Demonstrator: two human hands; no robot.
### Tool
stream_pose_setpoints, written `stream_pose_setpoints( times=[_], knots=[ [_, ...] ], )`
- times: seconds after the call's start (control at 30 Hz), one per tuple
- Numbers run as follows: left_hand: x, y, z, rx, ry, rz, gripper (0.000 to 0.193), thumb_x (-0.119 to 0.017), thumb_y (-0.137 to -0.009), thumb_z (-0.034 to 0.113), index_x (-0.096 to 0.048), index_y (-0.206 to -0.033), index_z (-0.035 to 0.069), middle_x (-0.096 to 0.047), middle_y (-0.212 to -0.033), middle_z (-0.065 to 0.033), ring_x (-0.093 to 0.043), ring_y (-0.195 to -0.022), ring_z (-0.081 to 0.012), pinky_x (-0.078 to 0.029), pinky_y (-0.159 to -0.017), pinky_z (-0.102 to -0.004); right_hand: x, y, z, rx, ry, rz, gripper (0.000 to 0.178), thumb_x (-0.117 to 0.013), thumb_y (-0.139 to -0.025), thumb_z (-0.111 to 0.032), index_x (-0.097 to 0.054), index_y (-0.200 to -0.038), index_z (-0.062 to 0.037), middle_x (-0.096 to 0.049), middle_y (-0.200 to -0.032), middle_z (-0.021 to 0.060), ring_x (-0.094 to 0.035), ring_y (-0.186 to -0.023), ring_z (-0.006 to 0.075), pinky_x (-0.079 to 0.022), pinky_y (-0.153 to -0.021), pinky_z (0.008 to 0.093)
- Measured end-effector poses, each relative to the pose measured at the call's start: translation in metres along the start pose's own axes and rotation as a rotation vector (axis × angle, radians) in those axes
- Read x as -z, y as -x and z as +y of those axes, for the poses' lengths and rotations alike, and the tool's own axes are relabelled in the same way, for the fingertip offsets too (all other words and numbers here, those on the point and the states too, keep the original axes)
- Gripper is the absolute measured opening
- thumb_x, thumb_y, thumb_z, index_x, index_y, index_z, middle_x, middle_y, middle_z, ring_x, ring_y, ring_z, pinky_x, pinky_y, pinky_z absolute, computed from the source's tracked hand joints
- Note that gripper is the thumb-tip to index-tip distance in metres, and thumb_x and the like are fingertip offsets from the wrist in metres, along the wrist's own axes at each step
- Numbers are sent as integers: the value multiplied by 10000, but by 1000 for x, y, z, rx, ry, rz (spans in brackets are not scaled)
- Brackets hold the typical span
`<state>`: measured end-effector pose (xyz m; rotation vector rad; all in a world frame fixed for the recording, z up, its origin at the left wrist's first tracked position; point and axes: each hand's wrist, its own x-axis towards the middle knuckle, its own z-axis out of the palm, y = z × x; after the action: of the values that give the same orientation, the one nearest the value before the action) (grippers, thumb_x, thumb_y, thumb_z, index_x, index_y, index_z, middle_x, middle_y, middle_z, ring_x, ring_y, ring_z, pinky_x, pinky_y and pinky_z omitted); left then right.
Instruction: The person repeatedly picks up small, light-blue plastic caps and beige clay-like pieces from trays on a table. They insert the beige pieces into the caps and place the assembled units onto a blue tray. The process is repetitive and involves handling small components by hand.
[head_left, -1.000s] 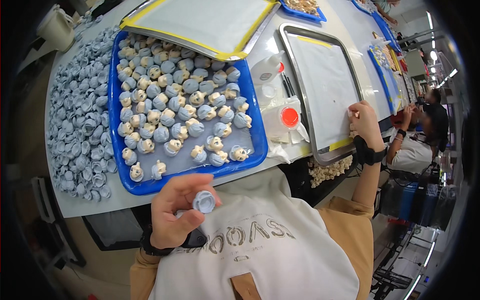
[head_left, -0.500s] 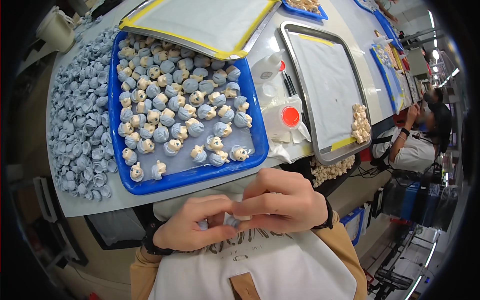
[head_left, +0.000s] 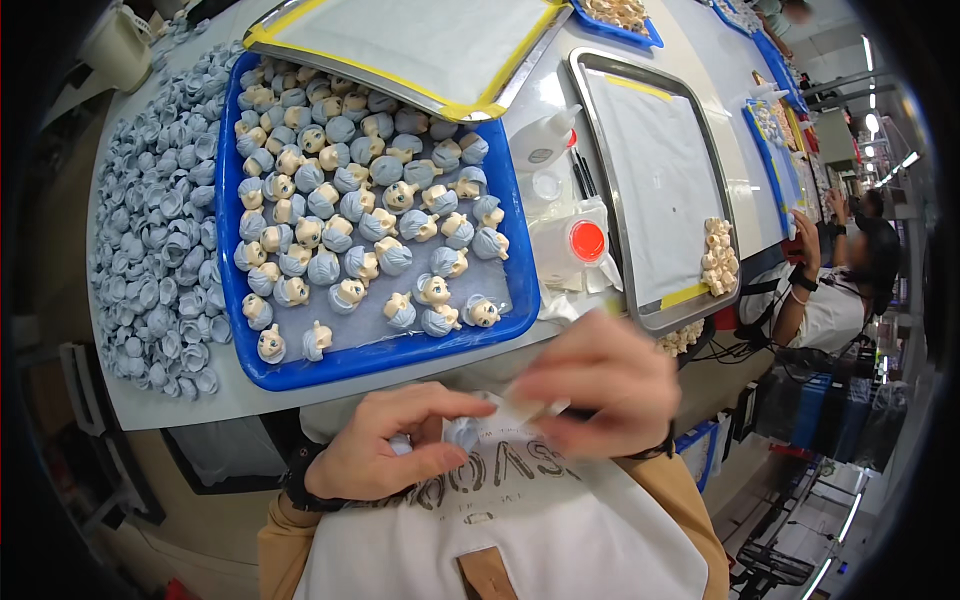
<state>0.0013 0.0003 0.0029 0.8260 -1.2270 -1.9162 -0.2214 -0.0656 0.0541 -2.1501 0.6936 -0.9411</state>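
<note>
In front of my chest, my left hand [head_left: 385, 440] is closed on a small light-blue doll hair piece [head_left: 461, 433], held between thumb and fingers. My right hand [head_left: 605, 385] is blurred by motion, just to the right of it and apart from it. Its fingers pinch a small pale piece [head_left: 525, 405], too smeared to tell its kind. Beyond my hands stands a blue tray [head_left: 529, 230] with many doll heads [head_left: 400, 195], pale faces with light-blue hair, lying at various angles.
A heap of light-blue hair shells [head_left: 160, 250] covers the table's left side. A yellow-taped metal tray [head_left: 490, 108] overlaps the blue tray's back. On the right are a squeeze bottle [head_left: 545, 140], a red-lidded container [head_left: 587, 240] and another metal tray [head_left: 615, 200]. A co-worker [head_left: 825, 305] sits far right.
My right hand has drawn away to the right and slightly up from my left hand, carrying the pale piece. My left hand stays nearly in place with the hair piece.
</note>
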Motion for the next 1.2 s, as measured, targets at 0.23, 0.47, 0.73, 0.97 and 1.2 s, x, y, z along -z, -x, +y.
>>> stream_pose_setpoints(
  times=[0.23,0.47,0.73,0.97,1.2],
  knots=[
    [1,7,1,83,174,149,479,-696,-812,266,-521,-1116,-61,-611,-971,-127,-604,-866,-157,-476,-743,-258,34,-6,23,-208,552,275,230,-668,-662,48,-642,-882,-11,-605,-821,103,-600,-700,202,-477,-620,292],
    [2,6,4,-8,123,227,434,-706,-799,269,-562,-1077,-32,-602,-865,-54,-560,-740,-76,-439,-645,-201,30,-7,33,-198,554,204,220,-672,-678,38,-642,-890,-13,-591,-826,100,-593,-717,213,-470,-631,303],
    [0,4,-1,-35,112,255,397,-703,-782,92,-541,-1130,-10,-541,-741,30,-485,-627,-1,-373,-558,-147,31,-6,35,-209,578,201,226,-681,-689,24,-645,-909,-13,-596,-830,100,-594,-722,214,-473,-634,300],
    [-2,3,3,-21,133,265,363,-646,-802,60,-526,-1137,-14,-558,-835,2,-492,-649,-8,-386,-575,-152,32,-4,36,-205,559,239,221,-689,-698,15,-644,-913,-10,-604,-839,104,-594,-727,218,-476,-640,299],
    [-2,4,1,-31,127,278,370,-672,-807,113,-532,-1123,-17,-553,-858,0,-485,-658,-13,-386,-587,-156,32,-4,39,-195,574,211,212,-693,-698,9,-639,-902,-13,-605,-836,101,-591,-733,219,-476,-640,303]
  ],
)
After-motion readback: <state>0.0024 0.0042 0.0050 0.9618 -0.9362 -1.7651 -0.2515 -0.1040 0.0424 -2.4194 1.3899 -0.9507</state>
